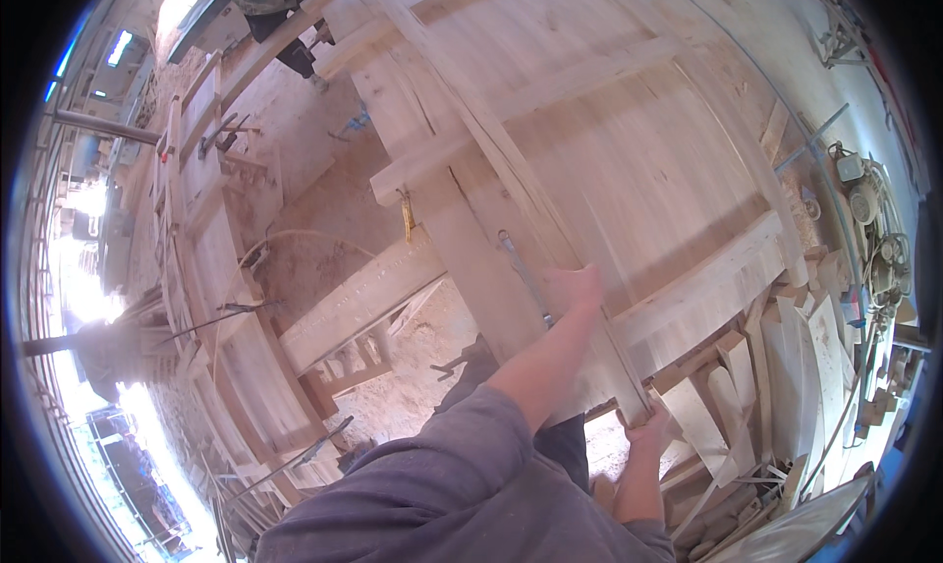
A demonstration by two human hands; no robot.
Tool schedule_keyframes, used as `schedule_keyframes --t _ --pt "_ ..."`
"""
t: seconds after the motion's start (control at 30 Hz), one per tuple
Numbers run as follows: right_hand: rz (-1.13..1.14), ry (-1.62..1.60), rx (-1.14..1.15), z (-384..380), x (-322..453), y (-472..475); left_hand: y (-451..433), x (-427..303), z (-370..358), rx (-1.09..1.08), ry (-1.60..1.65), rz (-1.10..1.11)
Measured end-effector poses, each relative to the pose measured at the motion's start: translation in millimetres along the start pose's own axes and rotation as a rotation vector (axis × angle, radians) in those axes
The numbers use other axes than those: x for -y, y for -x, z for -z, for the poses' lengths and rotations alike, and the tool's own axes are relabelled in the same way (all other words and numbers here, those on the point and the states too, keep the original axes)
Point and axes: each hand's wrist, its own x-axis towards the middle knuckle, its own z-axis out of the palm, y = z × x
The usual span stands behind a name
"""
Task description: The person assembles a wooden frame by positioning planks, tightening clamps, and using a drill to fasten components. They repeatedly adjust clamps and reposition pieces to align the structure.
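My left hand (584, 284), slightly blurred, is closed over a long wooden batten (516, 158). Nearer my body, my right hand (648, 427) grips the near end of the same batten. The batten runs away from me across a large wooden panel (626, 135) framed with crosspieces. Its far end reaches the top of the view. Just left of my left hand, a metal wrench (521, 268) lies on a flat board (471, 268). A long crack runs along the wood farther up.
A person (272, 10) stands at the far end, partly cut off. Left, a second wooden frame (250, 371) carries clamps (214, 135). A beam (361, 305) spans between the frames, near a yellow tool (407, 217). Wood offcuts (722, 393) stand at right, below coiled hoses (880, 217).
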Motion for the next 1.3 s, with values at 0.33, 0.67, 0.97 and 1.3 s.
schedule_keyframes --t 0.33,0.67,0.97,1.3 --pt "0.080 -0.181 0.314 15 -29 36 34 -4 115 0.378 0.494 -0.317" --pt "0.206 0.505 0.845 -148 -69 117 -98 -49 218 0.572 0.833 -0.440" --pt "0.179 0.642 1.013 -322 -115 164 -82 -12 291 1.007 1.097 -0.438" --pt "0.467 0.755 1.053 -375 -144 196 -122 -51 348 0.855 1.162 -0.495"
